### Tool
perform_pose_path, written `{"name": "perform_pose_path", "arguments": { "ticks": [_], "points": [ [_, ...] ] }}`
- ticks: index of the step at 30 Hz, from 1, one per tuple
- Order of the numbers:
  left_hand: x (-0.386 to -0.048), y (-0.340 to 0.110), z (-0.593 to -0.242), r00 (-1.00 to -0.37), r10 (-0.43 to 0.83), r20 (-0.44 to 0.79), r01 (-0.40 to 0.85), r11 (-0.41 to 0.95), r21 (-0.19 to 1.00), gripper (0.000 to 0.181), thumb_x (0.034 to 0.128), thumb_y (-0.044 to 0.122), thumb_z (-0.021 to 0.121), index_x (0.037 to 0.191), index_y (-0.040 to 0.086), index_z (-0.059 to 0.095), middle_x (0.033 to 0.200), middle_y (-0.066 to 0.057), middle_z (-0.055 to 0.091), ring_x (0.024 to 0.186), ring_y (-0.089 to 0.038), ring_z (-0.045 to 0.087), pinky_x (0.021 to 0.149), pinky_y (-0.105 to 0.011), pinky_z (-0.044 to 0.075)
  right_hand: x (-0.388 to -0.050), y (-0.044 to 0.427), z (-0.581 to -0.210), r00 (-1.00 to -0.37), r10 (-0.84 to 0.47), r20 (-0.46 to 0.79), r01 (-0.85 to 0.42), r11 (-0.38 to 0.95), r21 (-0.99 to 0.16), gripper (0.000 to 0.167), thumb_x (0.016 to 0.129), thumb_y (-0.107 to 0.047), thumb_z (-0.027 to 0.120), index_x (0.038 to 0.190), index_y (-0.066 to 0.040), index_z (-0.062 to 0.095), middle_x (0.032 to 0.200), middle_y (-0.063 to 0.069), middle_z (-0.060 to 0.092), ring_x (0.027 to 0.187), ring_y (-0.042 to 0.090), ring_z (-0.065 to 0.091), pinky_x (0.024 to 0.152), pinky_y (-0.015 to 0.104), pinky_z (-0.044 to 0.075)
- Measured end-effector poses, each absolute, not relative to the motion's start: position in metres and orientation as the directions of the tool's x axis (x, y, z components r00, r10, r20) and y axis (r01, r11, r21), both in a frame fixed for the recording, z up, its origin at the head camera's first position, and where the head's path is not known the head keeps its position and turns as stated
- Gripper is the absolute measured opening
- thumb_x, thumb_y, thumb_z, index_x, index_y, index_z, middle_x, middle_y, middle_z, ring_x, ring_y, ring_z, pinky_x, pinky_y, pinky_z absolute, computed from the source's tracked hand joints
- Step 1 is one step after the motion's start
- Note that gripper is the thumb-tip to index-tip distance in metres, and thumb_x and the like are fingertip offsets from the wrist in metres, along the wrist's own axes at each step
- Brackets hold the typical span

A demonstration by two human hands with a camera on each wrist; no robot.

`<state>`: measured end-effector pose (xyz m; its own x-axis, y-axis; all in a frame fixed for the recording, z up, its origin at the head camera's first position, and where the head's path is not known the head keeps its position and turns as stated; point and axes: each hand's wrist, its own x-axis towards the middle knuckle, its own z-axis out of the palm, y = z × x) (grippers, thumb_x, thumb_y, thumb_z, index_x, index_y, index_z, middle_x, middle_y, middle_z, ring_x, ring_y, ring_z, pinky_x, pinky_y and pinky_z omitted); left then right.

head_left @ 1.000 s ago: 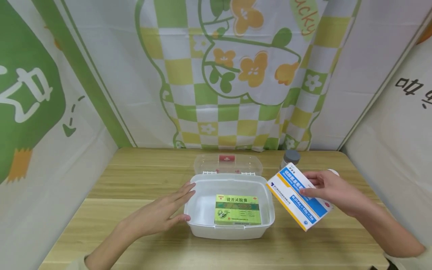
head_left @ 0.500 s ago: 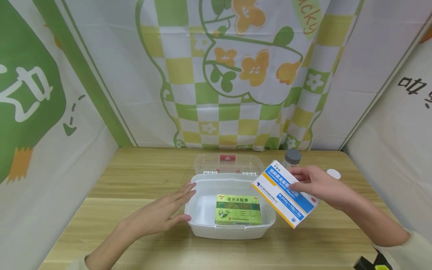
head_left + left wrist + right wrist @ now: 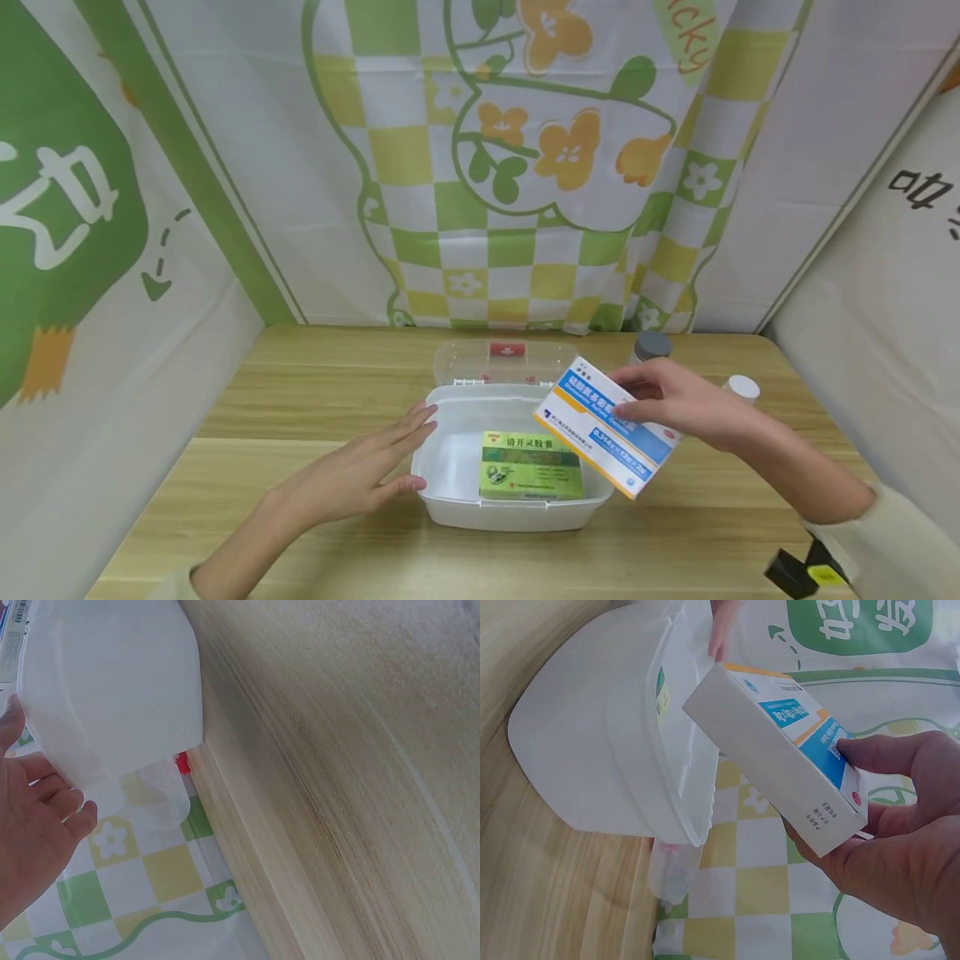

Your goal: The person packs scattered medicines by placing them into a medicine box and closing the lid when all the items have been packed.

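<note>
A white plastic bin [image 3: 517,517] with its clear lid [image 3: 465,362] folded back stands on the table; a green medicine box [image 3: 531,467] lies inside it. My left hand [image 3: 352,475] rests against the bin's left rim, fingers fairly straight; the left wrist view shows this hand [image 3: 34,817] beside the bin's wall [image 3: 120,682]. Pinched between thumb and fingers of my right hand [image 3: 697,408] is a blue and white medicine box [image 3: 607,425], tilted over the bin's right edge. In the right wrist view the same box [image 3: 780,757] is near the bin's opening.
Behind my right hand stands a bottle with a grey cap [image 3: 652,345]. A white round cap or lidded item [image 3: 742,387] is on the table [image 3: 300,400] to the right. A black and yellow object [image 3: 806,573] shows at the lower right. A patterned curtain [image 3: 450,250] hangs behind.
My right hand has carried the blue and white box leftward, from beside the bin to over its right edge. My left hand has stayed on the rim.
</note>
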<state>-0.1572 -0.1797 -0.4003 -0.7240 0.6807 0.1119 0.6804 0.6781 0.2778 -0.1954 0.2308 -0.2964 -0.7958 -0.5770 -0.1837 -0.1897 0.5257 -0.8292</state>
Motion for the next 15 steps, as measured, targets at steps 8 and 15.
{"name": "perform_pose_path", "arguments": {
  "ticks": [8,15],
  "points": [
    [-0.157,-0.180,-0.399,-0.726,0.679,0.105,0.678,0.682,0.274,0.073,0.1016,0.049,0.050,0.155,0.004,0.032,0.166,-0.012,0.021,0.151,-0.030,0.029,0.115,-0.048,0.039,-0.201,0.219,-0.294,-0.790,-0.576,-0.211,-0.200,0.567,-0.799,0.047,0.094,-0.012,0.064,0.136,0.008,0.054,0.102,0.010,0.074,0.082,0.019,0.071,0.072,0.027,0.061],
    [-0.158,-0.180,-0.400,-0.719,0.686,0.112,0.687,0.675,0.270,0.071,0.1025,0.048,0.048,0.155,0.002,0.032,0.166,-0.014,0.023,0.150,-0.032,0.030,0.114,-0.050,0.040,-0.205,0.212,-0.295,-0.776,-0.596,-0.208,-0.227,0.571,-0.789,0.043,0.094,-0.011,0.066,0.132,0.007,0.059,0.102,0.009,0.076,0.083,0.018,0.072,0.073,0.026,0.060]
  ]
}}
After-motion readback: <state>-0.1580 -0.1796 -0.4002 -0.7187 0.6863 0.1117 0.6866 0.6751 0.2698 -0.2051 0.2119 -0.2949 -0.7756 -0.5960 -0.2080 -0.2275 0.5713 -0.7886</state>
